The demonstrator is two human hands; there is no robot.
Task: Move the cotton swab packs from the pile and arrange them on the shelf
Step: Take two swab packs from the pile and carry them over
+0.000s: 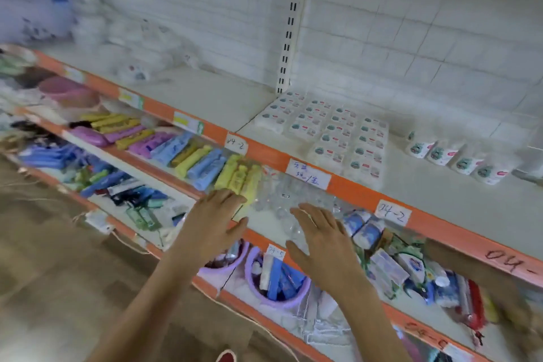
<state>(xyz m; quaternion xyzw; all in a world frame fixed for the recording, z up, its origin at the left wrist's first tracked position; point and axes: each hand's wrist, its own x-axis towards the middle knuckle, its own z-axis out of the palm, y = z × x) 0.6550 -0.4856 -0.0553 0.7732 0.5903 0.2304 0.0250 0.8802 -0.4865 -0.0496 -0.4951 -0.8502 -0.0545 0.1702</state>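
- Head view, looking down at store shelving: nearest, the left hand [216, 219] and right hand [318, 236] reach forward side by side, fingers straight and spread, holding nothing.
- Just beyond the fingertips, clear crinkled plastic wrap [289, 200] lies on the middle shelf, under the orange shelf edge [357, 192].
- Farther on, on the top shelf [440, 200], cotton swab packs [332, 129] lie flat in a tidy grid of four rows.
- To the right of the grid, four more packs [454, 156] stand in a loose line, apart from it.
- Far left, a blurred heap of white packets [138, 47], possibly the pile, suggests that the work is well begun, not finished.
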